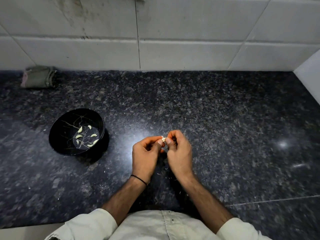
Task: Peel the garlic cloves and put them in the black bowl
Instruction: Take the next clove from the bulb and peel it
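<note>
Currently the fingertips of the left hand and right hand pinch 1 small garlic clove between them, just above the counter. It is probably best to lift the papery skin with a nail and roll it off without bruising the flesh. Pale, curved peeled cloves lie in the glossy black bowl to the left, on speckled polished granite.

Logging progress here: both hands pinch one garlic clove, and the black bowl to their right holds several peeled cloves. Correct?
Not quite: the head view shows the black bowl to the left of the hands, not the right. The rest stands: the left hand and right hand pinch one garlic clove, and the bowl holds several peeled cloves.
</note>
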